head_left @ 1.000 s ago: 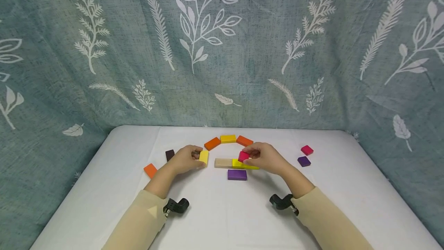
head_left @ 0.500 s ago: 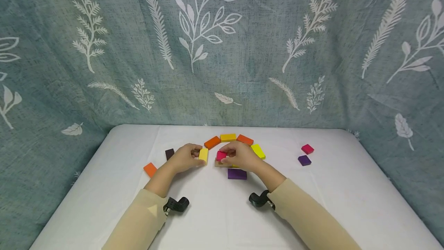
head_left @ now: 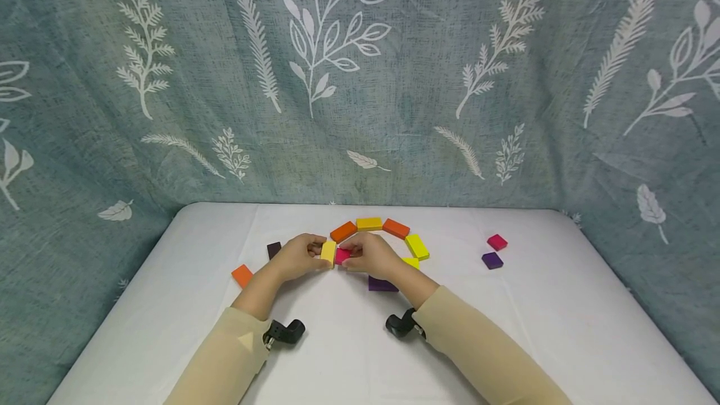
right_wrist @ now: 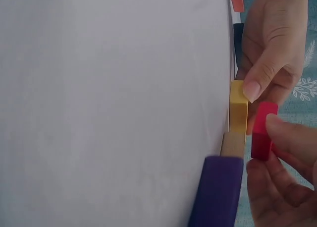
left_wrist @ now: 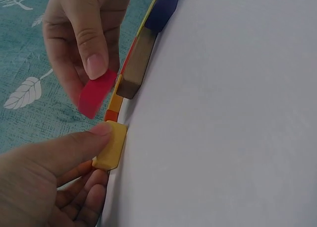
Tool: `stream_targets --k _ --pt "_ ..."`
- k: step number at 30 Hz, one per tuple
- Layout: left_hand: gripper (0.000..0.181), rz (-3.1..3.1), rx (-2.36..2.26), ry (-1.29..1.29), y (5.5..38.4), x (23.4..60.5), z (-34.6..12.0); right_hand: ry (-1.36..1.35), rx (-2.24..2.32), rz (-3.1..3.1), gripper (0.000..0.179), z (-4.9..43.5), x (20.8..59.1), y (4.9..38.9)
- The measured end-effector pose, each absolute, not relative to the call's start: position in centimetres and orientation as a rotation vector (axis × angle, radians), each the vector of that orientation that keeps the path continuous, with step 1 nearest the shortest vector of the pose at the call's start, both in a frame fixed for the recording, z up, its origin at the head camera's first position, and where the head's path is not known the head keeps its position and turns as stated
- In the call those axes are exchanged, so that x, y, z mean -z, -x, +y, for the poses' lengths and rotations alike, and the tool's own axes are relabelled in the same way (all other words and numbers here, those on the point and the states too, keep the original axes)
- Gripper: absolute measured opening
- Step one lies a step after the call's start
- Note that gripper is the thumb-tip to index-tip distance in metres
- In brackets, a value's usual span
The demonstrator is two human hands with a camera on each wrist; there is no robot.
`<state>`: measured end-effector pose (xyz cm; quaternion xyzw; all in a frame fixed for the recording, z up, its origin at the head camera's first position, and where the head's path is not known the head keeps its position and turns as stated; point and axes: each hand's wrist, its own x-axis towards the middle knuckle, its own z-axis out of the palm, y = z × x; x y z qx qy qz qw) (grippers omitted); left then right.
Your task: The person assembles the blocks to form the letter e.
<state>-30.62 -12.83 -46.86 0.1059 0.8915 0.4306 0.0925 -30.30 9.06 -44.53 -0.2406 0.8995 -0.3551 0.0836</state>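
Observation:
My left hand point(head_left: 300, 257) pinches a pale yellow block point(head_left: 329, 254) between thumb and fingers, at the left end of an arc of blocks. Close by on its right, my right hand point(head_left: 371, 260) pinches a red block point(head_left: 342, 256). In the right wrist view the red block point(right_wrist: 264, 131) appears off the table, near the yellow block point(right_wrist: 238, 106). The arc holds an orange block point(head_left: 343, 232), a yellow one, another orange one point(head_left: 396, 229) and a bright yellow block point(head_left: 417, 247). My right hand hides a plain wooden block point(left_wrist: 138, 63) from the head view.
A purple block point(head_left: 382, 284) lies below the right hand. To the left are a dark block point(head_left: 274, 249) and an orange block point(head_left: 242, 275). Over on the right lie a red block point(head_left: 497, 242) and a purple block point(head_left: 492, 260). A patterned curtain point(head_left: 416, 80) hangs behind the table.
My right hand has moved left with the red block, from above the bright yellow blocks to beside the left hand. The left hand stays in place with its yellow block.

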Motion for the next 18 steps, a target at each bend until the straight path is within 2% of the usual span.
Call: stream_targets --k 18 --pt "0.058 2.620 -1.316 -0.301 30.6 47.0 -13.0 0.689 0.858 2.702 0.030 7.7 44.6 30.8"
